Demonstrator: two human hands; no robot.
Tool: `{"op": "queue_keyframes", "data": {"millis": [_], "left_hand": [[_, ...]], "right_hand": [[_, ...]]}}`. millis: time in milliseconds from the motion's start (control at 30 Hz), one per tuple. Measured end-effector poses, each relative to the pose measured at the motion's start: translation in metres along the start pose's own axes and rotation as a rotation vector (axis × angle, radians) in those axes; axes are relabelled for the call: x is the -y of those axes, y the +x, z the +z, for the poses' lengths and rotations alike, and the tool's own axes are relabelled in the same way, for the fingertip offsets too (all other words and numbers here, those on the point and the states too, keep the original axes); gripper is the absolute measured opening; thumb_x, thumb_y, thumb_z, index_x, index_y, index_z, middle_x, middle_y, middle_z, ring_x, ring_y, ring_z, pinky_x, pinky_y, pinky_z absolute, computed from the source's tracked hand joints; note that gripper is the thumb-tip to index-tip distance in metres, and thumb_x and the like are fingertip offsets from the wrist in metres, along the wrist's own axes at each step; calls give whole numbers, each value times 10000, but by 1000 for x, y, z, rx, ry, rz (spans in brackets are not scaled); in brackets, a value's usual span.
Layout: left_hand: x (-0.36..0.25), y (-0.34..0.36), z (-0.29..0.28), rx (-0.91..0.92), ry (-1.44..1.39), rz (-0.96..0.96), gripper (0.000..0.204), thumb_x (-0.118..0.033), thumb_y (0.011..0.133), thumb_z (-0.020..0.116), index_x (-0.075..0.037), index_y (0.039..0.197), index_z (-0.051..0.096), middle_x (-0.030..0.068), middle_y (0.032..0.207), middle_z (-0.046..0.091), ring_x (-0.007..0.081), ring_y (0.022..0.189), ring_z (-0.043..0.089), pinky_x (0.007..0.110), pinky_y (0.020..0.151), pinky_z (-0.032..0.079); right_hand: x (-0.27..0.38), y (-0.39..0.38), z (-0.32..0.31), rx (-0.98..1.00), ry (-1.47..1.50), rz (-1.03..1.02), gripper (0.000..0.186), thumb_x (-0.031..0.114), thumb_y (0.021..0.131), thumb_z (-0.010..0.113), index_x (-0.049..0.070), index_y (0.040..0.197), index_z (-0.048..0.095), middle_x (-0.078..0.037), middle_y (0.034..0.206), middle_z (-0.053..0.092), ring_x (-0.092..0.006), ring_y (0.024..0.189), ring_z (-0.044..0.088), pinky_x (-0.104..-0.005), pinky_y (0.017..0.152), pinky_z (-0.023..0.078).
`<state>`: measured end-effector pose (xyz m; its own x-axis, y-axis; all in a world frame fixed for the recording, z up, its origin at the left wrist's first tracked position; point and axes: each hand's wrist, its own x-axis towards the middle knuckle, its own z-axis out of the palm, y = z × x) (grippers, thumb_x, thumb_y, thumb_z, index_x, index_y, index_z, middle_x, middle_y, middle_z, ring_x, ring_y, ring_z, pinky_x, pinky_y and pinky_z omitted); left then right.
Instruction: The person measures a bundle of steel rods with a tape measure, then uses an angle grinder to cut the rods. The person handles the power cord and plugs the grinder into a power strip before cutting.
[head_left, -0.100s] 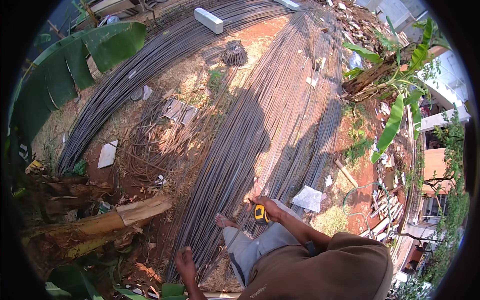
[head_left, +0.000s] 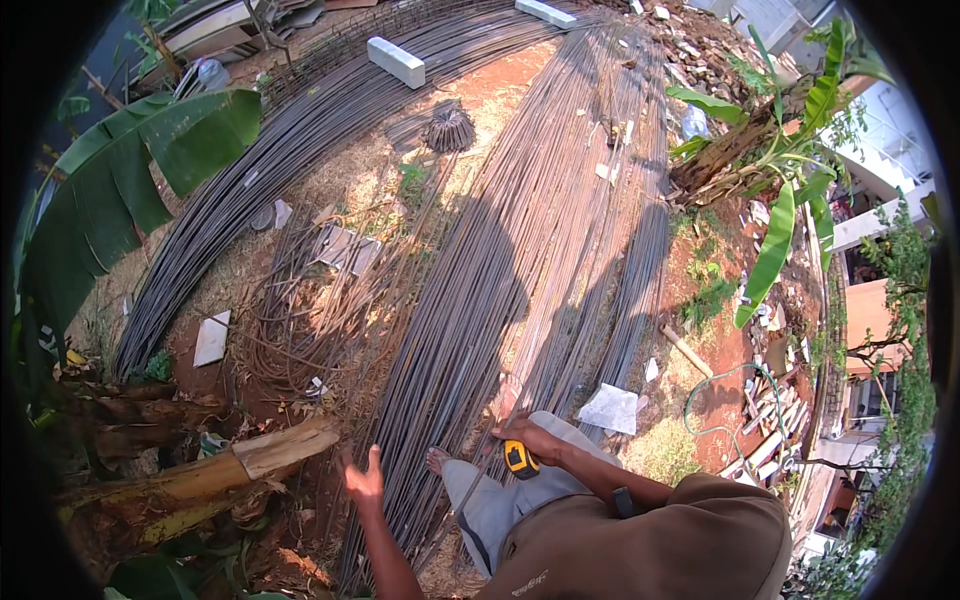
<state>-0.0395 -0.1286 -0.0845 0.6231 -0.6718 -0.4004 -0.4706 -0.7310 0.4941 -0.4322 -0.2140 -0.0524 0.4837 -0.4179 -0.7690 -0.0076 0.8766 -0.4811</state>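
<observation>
My right hand (head_left: 541,443) is closed around a yellow and black tape measure (head_left: 521,459), held low in front of my grey trousers. A thin steel bar seems to pass close by that hand; whether my fingers also grip it, I cannot make out. My left hand (head_left: 362,482) is raised at the left edge of the long bundle of steel bars (head_left: 455,310), thumb and fingers apart, nothing in it. My bare feet (head_left: 437,458) rest on and among the bars.
A second, curved bar bundle (head_left: 190,270) sweeps along the left. Between the bundles lie coiled rusty rods (head_left: 270,340) and a bundle of short pieces (head_left: 449,128). A pale block (head_left: 396,62) sits on bars at the back. A cut banana trunk (head_left: 285,445) lies left; a green hose (head_left: 690,405) lies right.
My left hand has moved up and forward, and its curled fingers have spread. My right hand with the tape measure has shifted slightly lower in the view.
</observation>
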Motion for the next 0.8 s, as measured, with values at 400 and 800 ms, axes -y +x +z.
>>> {"op": "queue_keyframes", "data": {"millis": [400,800], "left_hand": [[-150,26,298,1204,-415,-369,914,-734,1002,705,-18,1566,636,151,1380,776,293,1259,728,424,1133,534],[-38,203,194,549,320,-262,1175,-666,884,853,-59,1754,348,221,1835,273,436,1679,289,606,1339,361]], "right_hand": [[1,-41,-27,110,-194,-76,487,382,1144,651,-66,1302,756,-123,1246,817,-218,1234,715,-376,1137,496],[64,-14,62,-99,-270,23,483,440,1119,701,5,1315,777,-76,1287,798,-170,1266,666,-344,1103,492]]}}
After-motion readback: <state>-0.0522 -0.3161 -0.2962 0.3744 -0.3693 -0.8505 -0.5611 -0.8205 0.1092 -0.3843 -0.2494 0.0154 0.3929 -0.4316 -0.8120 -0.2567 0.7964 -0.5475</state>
